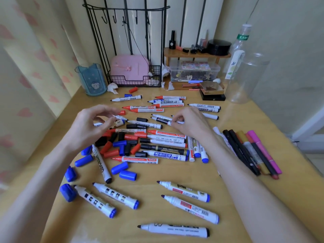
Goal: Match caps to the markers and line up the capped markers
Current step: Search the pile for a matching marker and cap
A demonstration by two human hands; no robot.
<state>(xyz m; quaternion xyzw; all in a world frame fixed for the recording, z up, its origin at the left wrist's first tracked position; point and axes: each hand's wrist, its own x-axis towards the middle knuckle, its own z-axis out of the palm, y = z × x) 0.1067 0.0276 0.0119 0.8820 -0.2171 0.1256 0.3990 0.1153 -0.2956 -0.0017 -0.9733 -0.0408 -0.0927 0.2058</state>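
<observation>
Many uncapped whiteboard markers and loose caps lie scattered on the wooden table [233, 120]. Red, blue and black caps [121, 146] are heaped in the middle, and more blue caps [84, 160] lie at the left. My left hand [91, 125] hovers over the pile, thumb and fingertips pinching the rear end of a small white marker [121, 118]. My right hand [189, 123] pinches another white marker [178, 122] among black-tipped ones. Several blue markers [189, 206] and a black one [175, 229] lie uncapped near the front edge.
A bundle of thin coloured pens [254, 151] lies at the right. At the back stand a blue cup [91, 79], a wire rack with a pink case [129, 69], a small wooden shelf [196, 55], a clear box [194, 72] and clear plastic bottles [245, 76].
</observation>
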